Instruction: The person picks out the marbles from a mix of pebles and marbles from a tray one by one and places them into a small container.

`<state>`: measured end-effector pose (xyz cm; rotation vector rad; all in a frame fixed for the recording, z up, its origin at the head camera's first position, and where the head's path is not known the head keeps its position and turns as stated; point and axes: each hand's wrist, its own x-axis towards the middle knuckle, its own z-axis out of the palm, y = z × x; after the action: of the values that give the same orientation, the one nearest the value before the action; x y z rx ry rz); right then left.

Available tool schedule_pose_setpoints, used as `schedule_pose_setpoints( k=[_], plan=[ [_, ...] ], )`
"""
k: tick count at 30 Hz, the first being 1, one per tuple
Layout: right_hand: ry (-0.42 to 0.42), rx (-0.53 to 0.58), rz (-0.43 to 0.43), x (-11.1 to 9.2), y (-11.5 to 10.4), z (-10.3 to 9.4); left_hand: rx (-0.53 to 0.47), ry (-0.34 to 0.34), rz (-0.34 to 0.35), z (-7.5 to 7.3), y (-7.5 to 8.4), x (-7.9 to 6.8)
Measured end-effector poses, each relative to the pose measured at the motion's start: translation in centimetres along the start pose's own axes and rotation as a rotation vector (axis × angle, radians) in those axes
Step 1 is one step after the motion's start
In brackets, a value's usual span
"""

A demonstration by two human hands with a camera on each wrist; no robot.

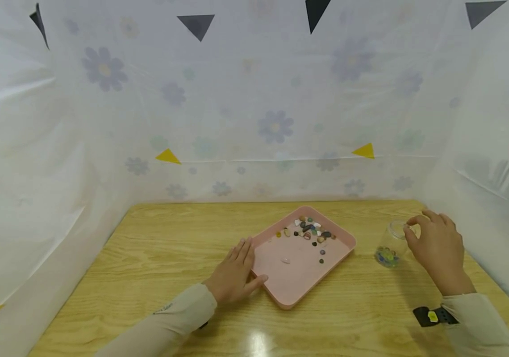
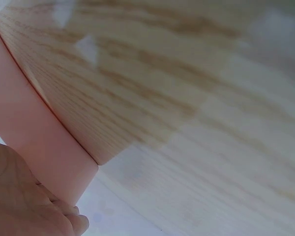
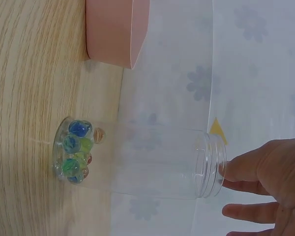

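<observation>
A pink rectangular tray [image 1: 287,282] lies turned at an angle on the table, with small coloured stones [image 1: 309,229] gathered mostly toward its far corner. Along the tray's left side rests my left hand [image 1: 232,271], fingers straight against the wall and thumb at the rim. To the right stands a clear jar [image 3: 157,160], upright and without a lid. Glass marbles [image 3: 77,153] in blue, green, yellow and orange lie at its bottom. My right hand [image 1: 439,248] pinches the jar's rim between thumb and index finger, the other fingers held away from it.
The wood-grain table [image 1: 160,248] is enclosed by white floral sheeting [image 1: 232,99] at the back and both sides. Yellow and dark triangles mark the sheeting. A black wrist strap [image 1: 435,316] is on the right wrist.
</observation>
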<state>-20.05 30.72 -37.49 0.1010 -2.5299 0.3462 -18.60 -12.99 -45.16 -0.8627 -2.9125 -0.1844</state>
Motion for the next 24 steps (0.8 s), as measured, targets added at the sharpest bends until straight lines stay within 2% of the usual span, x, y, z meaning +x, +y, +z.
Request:
schedule_pose_setpoints(
  k=[4,13,19,24],
  plan=[
    [-0.001,-0.004,-0.014,0.07,0.09,0.05,-0.008,-0.016,-0.014,-0.03,0.00,0.04],
    [0.028,-0.009,-0.042,0.05,0.36,0.34,-0.014,-0.005,0.000,-0.18,-0.05,0.12],
    [0.038,-0.003,-0.048,0.06,0.43,0.33,-0.017,0.007,0.008,0.07,-0.18,0.16],
    [0.028,0.004,-0.040,-0.03,0.35,0.26,-0.014,-0.010,0.003,0.00,-0.16,0.09]
  ],
)
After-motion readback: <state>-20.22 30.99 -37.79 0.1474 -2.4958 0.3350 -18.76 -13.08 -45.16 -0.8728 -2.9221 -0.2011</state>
